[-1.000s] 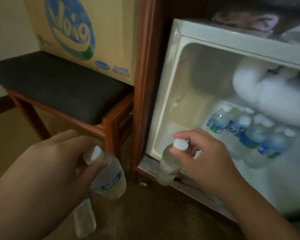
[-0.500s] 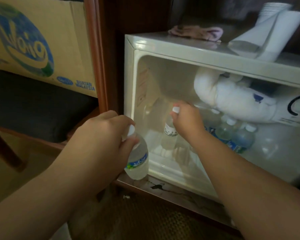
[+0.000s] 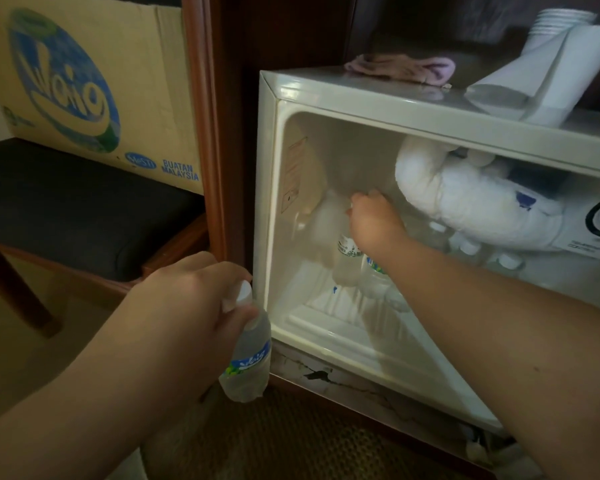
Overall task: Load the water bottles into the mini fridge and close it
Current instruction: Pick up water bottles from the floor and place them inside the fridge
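- My right hand [image 3: 373, 220] reaches deep into the open mini fridge [image 3: 368, 98], centre of the frame, its grip curled over the top of a water bottle [image 3: 347, 263] that stands upright on the fridge floor toward the left wall.
- Just beside that bottle, under my right wrist, stands a second bottle [image 3: 374, 275] with a blue-and-green label.
- More bottles [image 3: 468, 245] sit further right, below a thick white lump of frost [image 3: 471, 199] that hangs from the fridge ceiling.
- My left hand [image 3: 191, 306], lower left of centre, grips the neck of another water bottle [image 3: 248, 362]; its white cap shows between my fingers, and the bottle hangs outside the fridge, just beside the lower left corner of the opening.
- On the fridge top lie a pink cloth [image 3: 400, 67] and a sleeve of white paper cups [image 3: 541, 77].
- Upper left of the frame, a cardboard box [image 3: 94, 81] with a blue logo rests on a dark padded bench [image 3: 70, 209].
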A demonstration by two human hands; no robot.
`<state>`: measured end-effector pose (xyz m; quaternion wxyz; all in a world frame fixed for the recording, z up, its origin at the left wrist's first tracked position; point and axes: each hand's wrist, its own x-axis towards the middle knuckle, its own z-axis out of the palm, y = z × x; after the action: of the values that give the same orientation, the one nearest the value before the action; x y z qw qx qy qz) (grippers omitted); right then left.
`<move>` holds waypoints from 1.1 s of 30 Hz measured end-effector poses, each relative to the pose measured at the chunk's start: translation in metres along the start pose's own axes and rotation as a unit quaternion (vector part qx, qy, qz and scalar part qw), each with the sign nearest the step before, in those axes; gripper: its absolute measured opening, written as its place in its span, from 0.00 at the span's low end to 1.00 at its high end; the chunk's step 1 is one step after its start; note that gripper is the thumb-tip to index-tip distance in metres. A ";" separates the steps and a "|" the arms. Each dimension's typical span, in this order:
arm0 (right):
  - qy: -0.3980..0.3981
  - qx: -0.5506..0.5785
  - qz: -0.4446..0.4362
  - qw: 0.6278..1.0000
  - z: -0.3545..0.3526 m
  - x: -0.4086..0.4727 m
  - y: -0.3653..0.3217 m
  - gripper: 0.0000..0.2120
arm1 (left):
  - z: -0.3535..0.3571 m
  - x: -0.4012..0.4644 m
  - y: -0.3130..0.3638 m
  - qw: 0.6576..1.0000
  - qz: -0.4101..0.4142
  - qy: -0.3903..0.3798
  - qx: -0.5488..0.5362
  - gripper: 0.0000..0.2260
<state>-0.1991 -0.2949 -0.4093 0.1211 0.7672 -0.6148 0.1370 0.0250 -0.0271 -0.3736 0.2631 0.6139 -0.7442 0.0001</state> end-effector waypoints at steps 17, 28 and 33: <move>0.015 -0.091 0.007 0.996 -0.005 -0.011 0.003 0.17 | 0.004 0.023 0.013 1.000 -0.013 0.007 0.009 0.17; 0.094 0.089 -0.125 0.984 0.029 -0.106 0.006 0.13 | 0.007 0.049 0.031 0.999 -0.013 0.030 0.004 0.15; -0.206 0.095 -0.090 0.970 0.093 -0.162 0.022 0.31 | 0.025 0.087 0.040 0.999 0.003 0.019 0.029 0.09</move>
<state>-0.2486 -0.1853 -0.5542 -0.0696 0.8393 -0.5387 0.0218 -0.0305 -0.1049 -0.3479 0.2594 0.6188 -0.7407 0.0344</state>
